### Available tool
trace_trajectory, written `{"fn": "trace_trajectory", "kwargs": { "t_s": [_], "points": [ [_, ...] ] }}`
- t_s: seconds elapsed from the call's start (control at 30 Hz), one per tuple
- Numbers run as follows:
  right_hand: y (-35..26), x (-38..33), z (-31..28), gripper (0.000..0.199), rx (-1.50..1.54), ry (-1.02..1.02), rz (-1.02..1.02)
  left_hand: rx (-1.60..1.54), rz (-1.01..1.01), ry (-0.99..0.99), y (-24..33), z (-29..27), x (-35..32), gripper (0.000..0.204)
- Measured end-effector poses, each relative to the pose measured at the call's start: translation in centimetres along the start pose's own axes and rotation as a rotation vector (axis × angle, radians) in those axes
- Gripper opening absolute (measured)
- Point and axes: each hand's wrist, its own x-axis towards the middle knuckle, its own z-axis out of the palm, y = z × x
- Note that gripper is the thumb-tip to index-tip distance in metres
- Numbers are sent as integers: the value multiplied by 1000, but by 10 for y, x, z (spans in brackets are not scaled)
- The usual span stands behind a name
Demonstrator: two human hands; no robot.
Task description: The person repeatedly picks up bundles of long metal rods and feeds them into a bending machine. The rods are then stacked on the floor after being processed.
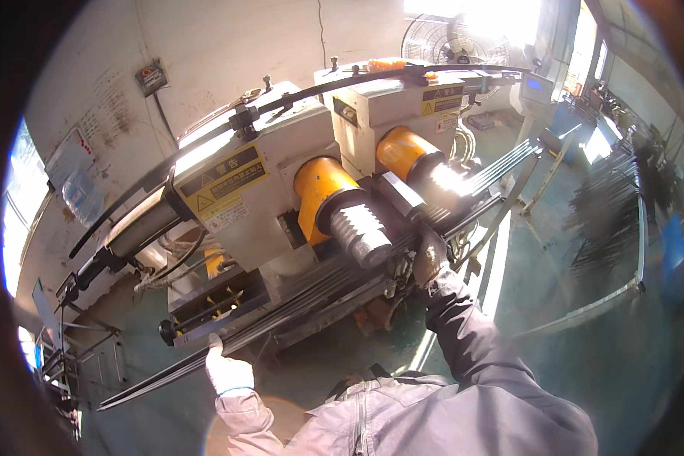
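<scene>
A bundle of long, thin metal bars (pixel 304 298) runs slantwise from the lower left, along the front of a machine, toward the upper right. My left hand (pixel 228 370), in a pale glove, is closed around the bars near their lower left end, its thumb on top. Further right, my right hand (pixel 431 260) in a dark glove closes on the bars just below a grey rectangular block (pixel 401 196); its fingertips are partly hidden. Two yellow cylinders with ridged metal ends, the nearer one (pixel 323 182) and the farther one (pixel 406 152), jut out above the bars.
The pale machine housing (pixel 281 148) carries yellow-black warning labels. A black curved hose (pixel 311 93) crosses its top. A fan (pixel 456 45) stands behind. At right, a rack (pixel 638 235) holds many dark rods. Metal stands (pixel 61 357) are at far left.
</scene>
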Motion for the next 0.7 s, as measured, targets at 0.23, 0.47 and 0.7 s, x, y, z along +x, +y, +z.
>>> {"fn": "trace_trajectory", "kwargs": {
  "t_s": [0.23, 0.47, 0.7],
  "points": [
    [19, 36, 13, 30, 104, 179, 130, -204, -179, -455, -20, 22, 47, 38],
    [25, 30, 26, 24, -14, 341, 11, -281, 108, -157, 33, -42, 112, 37],
    [18, 23, 34, 36, 127, 377, 189, -183, 14, -237, -22, 15, 72, 45]
  ]
}}
